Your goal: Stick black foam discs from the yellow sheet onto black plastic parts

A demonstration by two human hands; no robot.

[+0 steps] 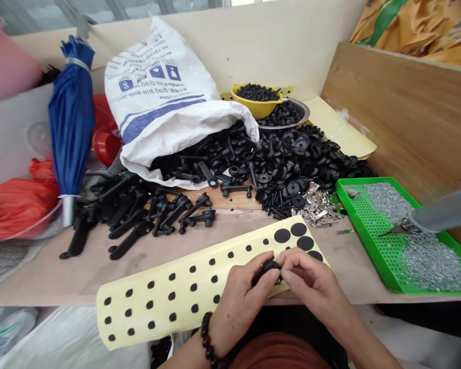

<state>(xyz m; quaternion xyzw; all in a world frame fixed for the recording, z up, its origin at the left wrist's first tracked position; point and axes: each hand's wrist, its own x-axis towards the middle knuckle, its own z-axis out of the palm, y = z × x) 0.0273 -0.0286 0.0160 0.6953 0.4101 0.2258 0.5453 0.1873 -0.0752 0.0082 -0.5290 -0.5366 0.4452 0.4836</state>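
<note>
Both my hands meet low in the middle of the view, over the near edge of a pale yellow sticker sheet [176, 287] dotted with black round stickers. My left hand [242, 302], with a dark bead bracelet on the wrist, grips a small black round plastic part [269, 267]. My right hand [311, 282] pinches the same part from the right with its fingertips pressed together.
A white woven sack [157, 102] spills black plastic parts [276, 164] over the wooden table [84, 261]. Black handle pieces [138, 215] lie to the left, small metal clips [318, 205] beside them. A green tray [392, 277] of silvery screws sits right. A blue umbrella [71, 118] leans left.
</note>
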